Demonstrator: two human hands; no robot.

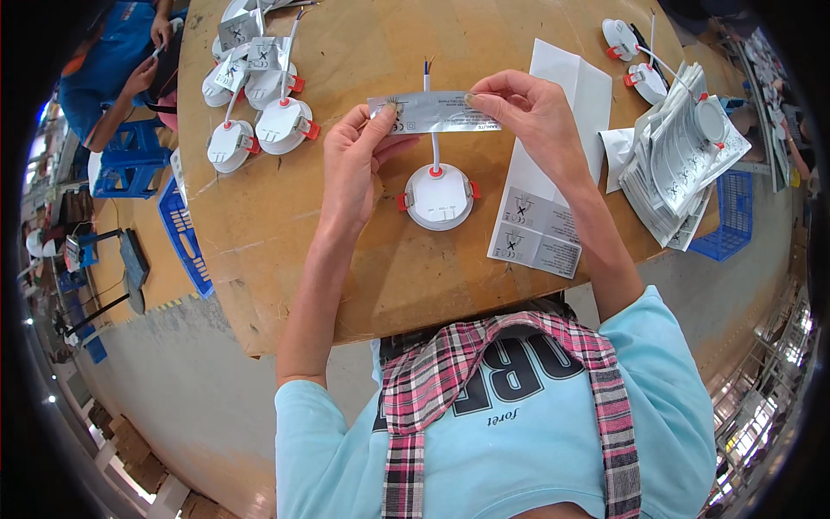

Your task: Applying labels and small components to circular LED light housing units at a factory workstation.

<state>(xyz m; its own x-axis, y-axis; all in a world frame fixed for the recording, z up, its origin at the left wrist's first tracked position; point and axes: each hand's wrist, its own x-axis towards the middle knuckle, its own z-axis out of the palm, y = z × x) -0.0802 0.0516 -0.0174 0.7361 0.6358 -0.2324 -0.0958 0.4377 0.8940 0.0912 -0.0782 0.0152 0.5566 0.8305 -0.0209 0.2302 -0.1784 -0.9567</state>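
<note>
Label (428,113), ends pinched in left hand (350,160) and right hand (529,105), held across cable (435,152) of downlight (437,205) on bench (268,227), apparently not yet wrapped. Upper left: downlights (282,128), some already tagged. Remaining on backing sheet (528,175): two labels (552,222).

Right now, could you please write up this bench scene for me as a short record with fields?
Left hand: pinches one end of the silver label
Right hand: pinches its other end
Silver label: stretched flat across the white cable, which shows above and below it
Round white lamp: below the label, red clips at its sides
Label sheet: beside the right forearm
Left of table: group of similar lamps
Right of table: stack of sheets
Upper left: co-worker in blue
</note>
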